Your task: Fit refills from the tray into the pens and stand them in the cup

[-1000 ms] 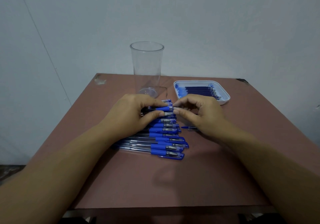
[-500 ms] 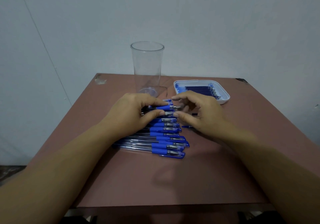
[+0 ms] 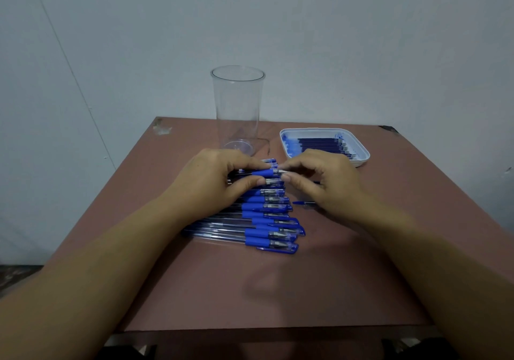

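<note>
While left fingers [image 3: 249,183] grip the pen [image 3: 262,172], right fingers [image 3: 295,180] have re-pinched its tip.

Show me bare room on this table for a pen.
Bare: the near table between pen row and front edge; the strip left of the row; the right side below the tray. Crowded: from cup to tray, where left hand and right hand hold one pen.

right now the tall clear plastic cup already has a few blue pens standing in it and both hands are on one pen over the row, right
No: the head view shows the tall clear plastic cup empty, no pens in it. The rest holds: the left hand and right hand grip one blue pen over the row of pens.
</note>
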